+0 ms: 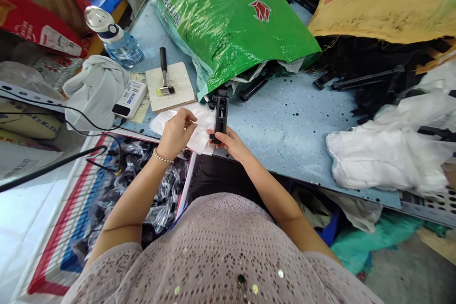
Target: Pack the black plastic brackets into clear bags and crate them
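My right hand grips the lower end of a long black plastic part, which stands out away from me over the table's front edge. Thumb and fingers close around that end. To its left, my left hand is curled, thumb and forefinger tips close together over a stack of thin white plastic bags. Whatever lies between those fingertips is too small to make out. Beyond the black part, a green woven sack lies with its mouth towards me, and another black part pokes out of it.
Left on the blue table are a brush on a board, a white device and a water bottle. White-wrapped bundles and a yellow sack lie right. Below left stands a basket of bagged parts.
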The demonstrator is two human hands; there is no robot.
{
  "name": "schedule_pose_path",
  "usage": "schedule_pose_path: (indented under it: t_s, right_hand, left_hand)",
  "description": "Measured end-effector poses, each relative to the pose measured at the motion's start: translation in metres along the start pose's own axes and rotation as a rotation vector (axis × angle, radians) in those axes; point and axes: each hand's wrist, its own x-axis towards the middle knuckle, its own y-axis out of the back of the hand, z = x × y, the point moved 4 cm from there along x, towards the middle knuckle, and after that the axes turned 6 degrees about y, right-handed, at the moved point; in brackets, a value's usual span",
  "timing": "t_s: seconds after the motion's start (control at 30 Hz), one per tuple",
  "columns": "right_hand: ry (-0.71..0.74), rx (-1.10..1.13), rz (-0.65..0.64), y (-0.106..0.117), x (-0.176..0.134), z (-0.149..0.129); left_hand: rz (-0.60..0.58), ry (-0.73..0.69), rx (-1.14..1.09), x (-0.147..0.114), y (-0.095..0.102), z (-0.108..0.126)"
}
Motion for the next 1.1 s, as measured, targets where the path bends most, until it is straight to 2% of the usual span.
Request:
schedule_pose_path:
  t_s: [0.13,0.27,0.37,0.5,0.57,0.67,0.77,0.87,1.0,1.1]
  right_hand:
    - [0.006,0.156,-0.050,-0.003,-0.002,-0.001]
    - [-0.099,0.227,-0.091,-0.007,0.000,0.006]
    - [-0.114,0.250,-0.084,-0.007,0.000,0.007]
    - [-0.084,0.220,-0.087,-0.003,-0.005,0.004]
    - [-0.072,0.210,-0.098,-0.001,-0.008,0.001]
    - [-0.073,0.247,-0.135,-0.002,-0.013,-0.001]
    - [-0.088,0.281,-0.158,-0.008,-0.014,0.001]
    - [-0.108,0.299,-0.125,-0.009,-0.010,0.007]
    - [-0.101,0.336,-0.077,-0.002,-0.007,0.006]
    - [-0.120,0.344,-0.119,0.000,-0.010,0.002]
  left_hand:
    - [-0.103,0.216,-0.248,0.004,-0.026,-0.016]
    - [-0.078,0.232,-0.369,-0.002,-0.046,-0.028]
    - [-0.034,0.097,-0.297,-0.007,-0.037,-0.024]
    - [-0.022,-0.233,0.091,-0.014,-0.015,0.000]
    - [-0.032,-0.291,0.191,-0.015,-0.010,0.008]
    - [-0.023,-0.221,0.080,-0.012,-0.009,0.011]
    - [-0.019,-0.039,-0.116,-0.007,-0.019,0.001]
    - [-0.045,0.097,-0.249,-0.006,-0.028,-0.010]
    - [-0.029,0.107,-0.265,-0.010,-0.021,-0.017]
    - [-0.021,0.098,-0.261,-0.012,-0.016,-0.017]
